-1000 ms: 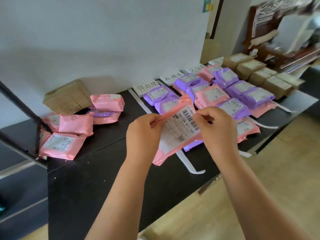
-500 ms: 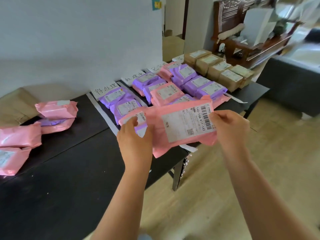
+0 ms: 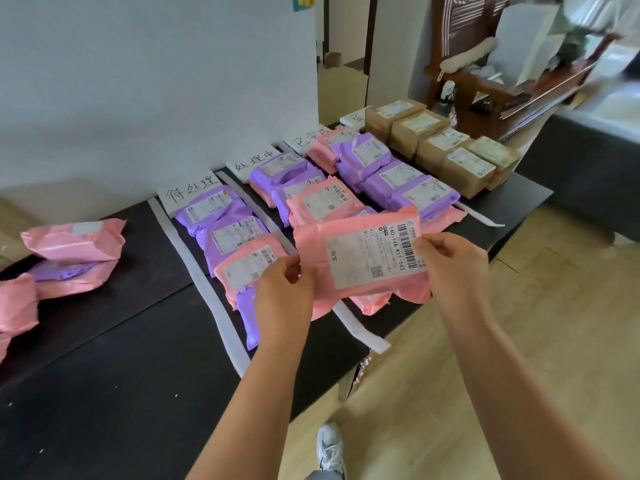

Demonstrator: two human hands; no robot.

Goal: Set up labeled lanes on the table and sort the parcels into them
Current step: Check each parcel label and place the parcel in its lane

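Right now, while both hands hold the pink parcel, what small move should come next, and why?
Probably lower the pink parcel onto the bare table beneath it, between the two white strips. The left hand and right hand pinch its edges, label up, above that lane's row. Which lane it belongs in, I cannot tell.

Single head-worn view, forward and down (close) over the table (image 3: 104,393).

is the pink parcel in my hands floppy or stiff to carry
Probably soft, not stiff: the pink parcel is a wrinkled plastic bag. Likely light, since the left hand and right hand hold it up by pinching its edges. Its glossy film may be slippery.
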